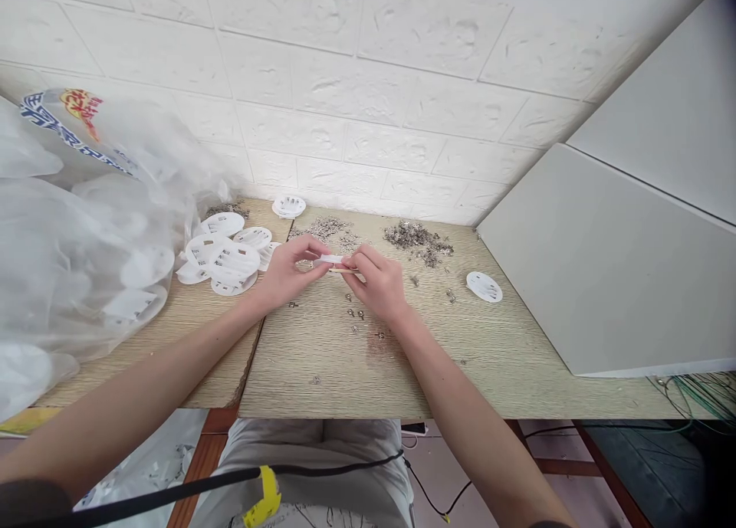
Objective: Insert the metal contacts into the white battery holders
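In the middle of the table, my left hand [293,270] pinches the edge of a white plastic disc [332,260], seen nearly edge-on. My right hand [376,279] grips the other side of it. A thin tan strip [343,270] shows at my right fingertips; what it is I cannot make out. Just beyond my hands are a pile of small silvery metal pieces [325,229] and a darker pile of metal pieces [415,237]. Several loose metal clips [355,313] lie in front of my right hand. To the left is a heap of slotted white discs [223,257].
A clear plastic bag [86,244] full of white discs bulges over the table's left side. Single discs lie near the wall [288,206] and at the right [484,286]. A large grey panel [621,275] slants along the right, with thin green wires [698,398] below it.
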`<state>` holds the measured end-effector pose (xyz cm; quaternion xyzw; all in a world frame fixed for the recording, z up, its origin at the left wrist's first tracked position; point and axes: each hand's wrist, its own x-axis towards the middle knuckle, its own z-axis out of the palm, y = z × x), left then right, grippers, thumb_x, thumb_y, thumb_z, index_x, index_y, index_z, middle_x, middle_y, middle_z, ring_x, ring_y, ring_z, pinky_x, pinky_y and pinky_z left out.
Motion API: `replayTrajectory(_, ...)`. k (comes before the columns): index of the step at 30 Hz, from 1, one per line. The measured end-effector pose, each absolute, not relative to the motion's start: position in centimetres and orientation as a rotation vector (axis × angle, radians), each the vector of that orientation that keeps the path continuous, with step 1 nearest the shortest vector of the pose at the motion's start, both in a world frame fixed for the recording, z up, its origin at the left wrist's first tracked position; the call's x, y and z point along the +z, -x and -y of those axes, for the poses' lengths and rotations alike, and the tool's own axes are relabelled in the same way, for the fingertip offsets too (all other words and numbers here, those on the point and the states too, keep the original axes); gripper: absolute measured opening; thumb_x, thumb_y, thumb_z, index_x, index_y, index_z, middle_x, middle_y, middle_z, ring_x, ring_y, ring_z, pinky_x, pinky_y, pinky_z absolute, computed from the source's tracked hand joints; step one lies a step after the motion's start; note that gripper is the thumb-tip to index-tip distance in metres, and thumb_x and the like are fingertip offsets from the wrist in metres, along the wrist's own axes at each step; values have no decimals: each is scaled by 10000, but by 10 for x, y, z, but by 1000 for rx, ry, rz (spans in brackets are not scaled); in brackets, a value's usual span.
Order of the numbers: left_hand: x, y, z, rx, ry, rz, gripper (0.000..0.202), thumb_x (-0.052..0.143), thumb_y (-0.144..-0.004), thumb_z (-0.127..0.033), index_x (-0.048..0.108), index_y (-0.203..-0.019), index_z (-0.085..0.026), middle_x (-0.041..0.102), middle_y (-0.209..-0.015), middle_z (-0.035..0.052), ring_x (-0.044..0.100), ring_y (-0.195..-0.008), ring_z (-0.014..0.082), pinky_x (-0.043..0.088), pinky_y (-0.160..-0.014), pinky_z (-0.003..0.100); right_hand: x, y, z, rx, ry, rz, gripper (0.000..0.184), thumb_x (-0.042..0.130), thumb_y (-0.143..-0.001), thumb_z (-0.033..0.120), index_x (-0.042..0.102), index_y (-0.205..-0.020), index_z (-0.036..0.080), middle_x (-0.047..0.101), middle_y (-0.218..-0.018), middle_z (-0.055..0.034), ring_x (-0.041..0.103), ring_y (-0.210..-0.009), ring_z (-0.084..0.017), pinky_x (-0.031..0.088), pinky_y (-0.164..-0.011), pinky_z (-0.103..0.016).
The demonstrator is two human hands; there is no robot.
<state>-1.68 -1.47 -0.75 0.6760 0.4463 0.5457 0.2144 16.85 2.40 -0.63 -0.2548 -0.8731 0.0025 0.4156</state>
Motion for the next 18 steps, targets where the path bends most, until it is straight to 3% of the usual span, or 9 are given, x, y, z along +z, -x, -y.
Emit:
replayTrajectory(4,-8,17,16,1613,-2122,-1215,83,660,-826,-250,640,-874,-185,667,-896,44,632,-857,154,531,-721,294,-8,-169,-25,-114,605,2188,297,466,-973,298,568,-719,182,620,-722,-36,488,-580,-97,300,-506,-241)
replayTrajectory(8,-7,17,16,1619,-2212,-1258,67,650,-832,-249,630,-818,-187,668,-866,37,623,-804,146,494,-661,276,-9,-168,-24,46,659,2182,238,482,-952,311,601,-787,186,629,-762,-44,521,-617,-109,329,-530,-241)
replayTrajectory(12,-5,19,15,1430,-2067,-1369,131,635,-835,-320,660,-825,-191,670,-846,32,602,-793,152,470,-646,269,-10,-162,-23,473,795,2051,145,560,-882,309,636,-878,186,633,-786,-31,518,-638,-118,372,-585,-247)
replayTrajectory(18,5,19,16,1103,-1917,-1653,186,683,-739,-374,713,-698,-194,602,-673,-3,448,-583,117,369,-558,268,-4,-158,-22,1241,1103,1814,194,668,-752,350,627,-712,164,602,-672,-1,492,-610,-117,363,-582,-252)
